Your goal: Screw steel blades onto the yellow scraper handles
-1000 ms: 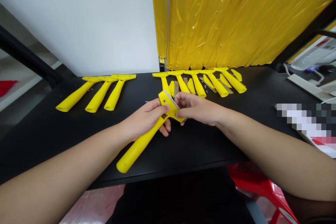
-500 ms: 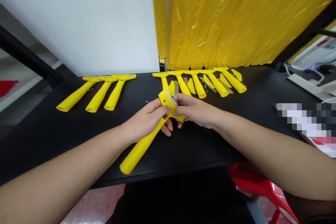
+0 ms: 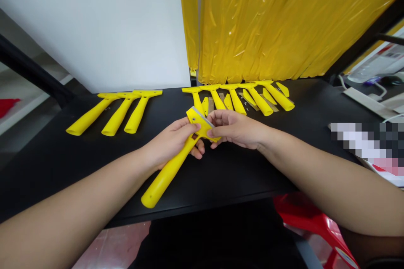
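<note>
A yellow scraper (image 3: 168, 178) with a hollow round handle is held above the front of the black table, its head tilted toward the back. A metal blade edge (image 3: 202, 115) shows along the head, and a small screw sits near its left end. My left hand (image 3: 176, 138) is closed around the neck, thumb on top of the head. With thumb and fingers, my right hand (image 3: 232, 128) pinches the right end of the head at the blade side. The underside of the head is hidden.
Three yellow scraper handles (image 3: 115, 117) lie at the back left of the black table (image 3: 240, 176). Several more handles (image 3: 259, 103) lie at the back right, among loose yellow cover plates (image 3: 249, 97), metal blades (image 3: 221, 100) and small screws. A red stool (image 3: 309, 214) stands below the right edge.
The scraper has turned slightly, and its neck opening shows more. My left thumb has shifted back toward the head. Both hands keep their hold.
</note>
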### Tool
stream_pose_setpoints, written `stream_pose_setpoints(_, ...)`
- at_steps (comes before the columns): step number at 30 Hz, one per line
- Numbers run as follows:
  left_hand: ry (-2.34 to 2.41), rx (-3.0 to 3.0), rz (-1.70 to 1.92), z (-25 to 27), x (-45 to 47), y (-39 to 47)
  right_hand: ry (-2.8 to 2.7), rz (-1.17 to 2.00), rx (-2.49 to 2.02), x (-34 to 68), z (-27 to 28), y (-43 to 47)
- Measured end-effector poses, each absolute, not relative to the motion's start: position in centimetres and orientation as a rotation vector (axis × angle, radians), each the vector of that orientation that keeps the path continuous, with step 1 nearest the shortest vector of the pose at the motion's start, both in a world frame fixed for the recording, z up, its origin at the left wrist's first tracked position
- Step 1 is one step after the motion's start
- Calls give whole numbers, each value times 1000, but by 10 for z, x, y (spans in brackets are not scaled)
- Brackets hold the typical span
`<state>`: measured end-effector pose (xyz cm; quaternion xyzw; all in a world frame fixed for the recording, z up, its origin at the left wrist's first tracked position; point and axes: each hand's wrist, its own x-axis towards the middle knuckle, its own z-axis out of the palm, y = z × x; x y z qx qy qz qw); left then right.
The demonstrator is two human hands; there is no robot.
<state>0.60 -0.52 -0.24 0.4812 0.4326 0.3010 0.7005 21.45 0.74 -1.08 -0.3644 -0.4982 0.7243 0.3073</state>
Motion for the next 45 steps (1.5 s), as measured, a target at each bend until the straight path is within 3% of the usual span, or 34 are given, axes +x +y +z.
stream_pose_setpoints(31,933,1277,631,-6,-1,-7,-1355,1875,-955,214,-8,5)
stream_pose_setpoints(37,1152,1751,848,-1,-14,-9,-1300,1826,-968,215,-5,5)
stream_pose_setpoints(45,1187,2525,742,6,-16,-21,-1316,1749,-951,214,-7,4)
